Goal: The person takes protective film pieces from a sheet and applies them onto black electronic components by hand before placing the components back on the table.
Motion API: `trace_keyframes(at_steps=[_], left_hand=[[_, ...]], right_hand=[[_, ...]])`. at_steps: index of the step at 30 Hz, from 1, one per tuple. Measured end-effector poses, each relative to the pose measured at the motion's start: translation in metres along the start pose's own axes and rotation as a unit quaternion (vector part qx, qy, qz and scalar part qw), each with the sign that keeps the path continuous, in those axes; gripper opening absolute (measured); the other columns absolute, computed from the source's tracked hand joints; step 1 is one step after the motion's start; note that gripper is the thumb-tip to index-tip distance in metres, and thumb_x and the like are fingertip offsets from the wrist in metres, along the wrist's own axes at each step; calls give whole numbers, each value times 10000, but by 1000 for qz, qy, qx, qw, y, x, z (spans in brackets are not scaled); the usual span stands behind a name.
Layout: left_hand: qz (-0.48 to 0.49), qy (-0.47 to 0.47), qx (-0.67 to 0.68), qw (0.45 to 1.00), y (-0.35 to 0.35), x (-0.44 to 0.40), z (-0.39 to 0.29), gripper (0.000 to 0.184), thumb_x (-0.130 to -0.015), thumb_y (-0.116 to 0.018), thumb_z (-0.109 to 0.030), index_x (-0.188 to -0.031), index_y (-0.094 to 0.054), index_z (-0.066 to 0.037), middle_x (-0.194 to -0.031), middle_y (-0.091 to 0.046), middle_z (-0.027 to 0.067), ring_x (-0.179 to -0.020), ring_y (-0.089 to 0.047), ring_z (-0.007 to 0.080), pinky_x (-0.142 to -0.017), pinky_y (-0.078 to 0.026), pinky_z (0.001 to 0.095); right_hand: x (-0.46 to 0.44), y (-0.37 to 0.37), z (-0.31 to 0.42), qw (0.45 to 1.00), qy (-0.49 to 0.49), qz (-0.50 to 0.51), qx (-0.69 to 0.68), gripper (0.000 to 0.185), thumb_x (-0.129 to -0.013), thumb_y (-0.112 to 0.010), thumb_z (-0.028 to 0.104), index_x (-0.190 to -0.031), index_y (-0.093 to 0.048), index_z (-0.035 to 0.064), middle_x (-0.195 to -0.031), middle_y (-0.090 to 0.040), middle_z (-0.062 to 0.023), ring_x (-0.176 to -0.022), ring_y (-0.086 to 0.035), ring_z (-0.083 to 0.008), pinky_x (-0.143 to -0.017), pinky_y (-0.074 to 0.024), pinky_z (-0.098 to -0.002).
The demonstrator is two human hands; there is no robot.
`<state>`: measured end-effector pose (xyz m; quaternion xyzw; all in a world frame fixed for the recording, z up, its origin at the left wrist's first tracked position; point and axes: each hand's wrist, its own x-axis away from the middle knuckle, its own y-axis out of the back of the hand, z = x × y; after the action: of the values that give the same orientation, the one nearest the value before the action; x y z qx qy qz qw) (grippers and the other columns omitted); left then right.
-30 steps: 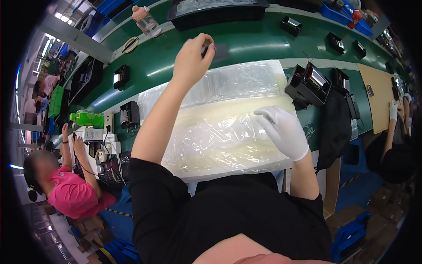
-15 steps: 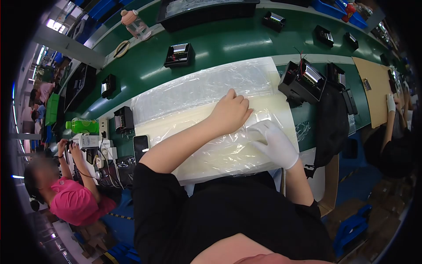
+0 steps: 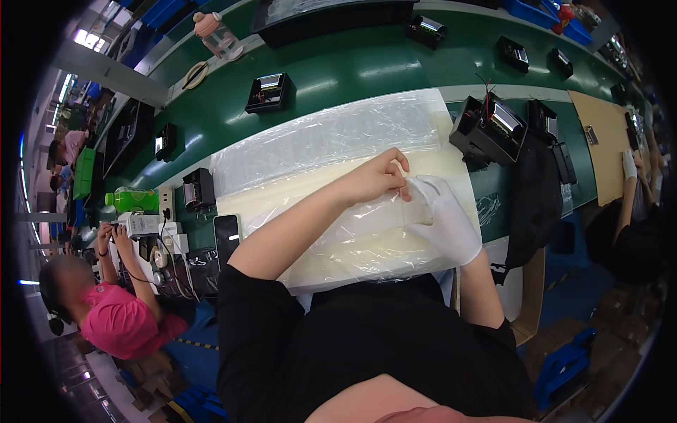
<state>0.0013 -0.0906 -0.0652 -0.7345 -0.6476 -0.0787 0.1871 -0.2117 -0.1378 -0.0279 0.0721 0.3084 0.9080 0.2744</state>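
My left hand (image 3: 384, 178), bare, has its fingers bent and pinched at the right edge of a clear plastic bag (image 3: 360, 224). Against it, my right hand (image 3: 448, 220) in a white glove grips the same edge between thumb and fingers; the exact fingertip contact is partly hidden. Under both hands lies a stack of clear plastic bags (image 3: 352, 264) on a pale sheet. Farther up the sheet is another flat layer of clear plastic (image 3: 324, 144).
Black housings with wires (image 3: 490, 127) stand right of the stack, another black housing (image 3: 198, 190) at left. A phone (image 3: 227, 236) lies beside the sheet. More black units (image 3: 269, 93) sit on the green belt (image 3: 338, 77). A co-worker in pink (image 3: 120, 317) works at left, another person at far right.
My left hand has dropped toward my right hand, and their fingers now meet at the bag's edge. The bag's edge appears raised. Black units on the belt have shifted left.
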Motion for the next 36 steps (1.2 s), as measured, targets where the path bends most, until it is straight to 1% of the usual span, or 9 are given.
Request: trace_keyframes(at_steps=[6, 11, 17, 21, 24, 25, 28, 30, 36], left_hand=[[-17, 93, 61, 994, -5, 7, -11, 226, -956, -528, -4, -1164, -476, -76, -861, -663, 73, -791, -657, 178, -776, -508, 327], [-19, 32, -116, 993, -13, 14, -20, 203, -954, -533, -31, -1150, -499, -69, -859, -664, 75, -845, -637, 204, -785, -502, 324], [-109, -83, -474, 870, -14, 11, -12, 220, -937, -586, -100, -1149, -536, -62, -852, -659, 77, -955, -607, 248, -842, -496, 339], [-148, -113, -561, 806, -16, 18, -8, 267, -911, -621, -153, -1147, -547, -51, -905, -670, 103, -981, -599, 273, -886, -490, 377], [-210, -252, -599, 730, -33, 33, -41, 297, -895, -632, -174, -1154, -557, -46, -1003, -658, 97, -990, -600, 278, -889, -491, 372], [-230, -296, -607, 701, -41, 42, -56, 308, -890, -635, -181, -1156, -561, -45, -1035, -654, 95, -993, -600, 280, -891, -491, 371], [-39, -477, -461, 747, -82, 83, -134, 278, -905, -622, -164, -1172, -618, -87, -1194, -608, 84, -1097, -590, 262, -904, -496, 339], [-9, -535, -369, 760, -119, 106, -141, 140, -918, -625, -173, -861, -661, -50, -1071, -661, 74, -988, -643, 252, -863, -524, 330], [-91, -603, -283, 740, -144, 118, -151, 120, -816, -741, -118, -840, -641, -57, -1040, -622, 94, -823, -593, 184, -743, -538, 300]], right_hand=[[0, -2, 3, 997, -40, 24, 60, 640, -674, -738, 11, -1292, -578, 51, -1288, -554, -134, -1128, -543, -316, -1010, -439, -372], [9, -6, -3, 996, 35, -62, 44, 504, -668, -761, 11, -1161, -668, 53, -1149, -649, -94, -982, -605, -278, -905, -487, -342], [38, 5, -7, 991, 79, -103, -38, 155, -644, -788, -7, -781, -754, 59, -735, -702, -36, -685, -611, -209, -674, -489, -282], [67, 37, -27, 943, 89, -64, -313, 118, -664, -812, 33, -746, -727, 46, -875, -744, -66, -741, -621, -169, -679, -487, -279], [71, 46, -34, 900, 101, -212, -368, 156, -685, -641, -92, -773, -628, 36, -789, -634, -95, -682, -515, -176, -628, -423, -280], [73, 48, -36, 880, 104, -259, -385, 190, -692, -584, -133, -782, -594, 33, -761, -597, -104, -662, -480, -178, -611, -401, -280], [72, 47, -53, 859, 104, -260, -428, 224, -663, -566, -143, -807, -584, 28, -798, -615, -120, -697, -514, -194, -653, -420, -273], [66, 42, -61, 836, 101, -259, -474, 266, -635, -549, -152, -833, -573, 24, -835, -633, -135, -732, -549, -211, -696, -439, -265], [66, 28, -55, 885, 42, -275, -373, 259, -659, -563, -156, -846, -577, 23, -864, -641, -138, -756, -556, -213, -725, -443, -271]])
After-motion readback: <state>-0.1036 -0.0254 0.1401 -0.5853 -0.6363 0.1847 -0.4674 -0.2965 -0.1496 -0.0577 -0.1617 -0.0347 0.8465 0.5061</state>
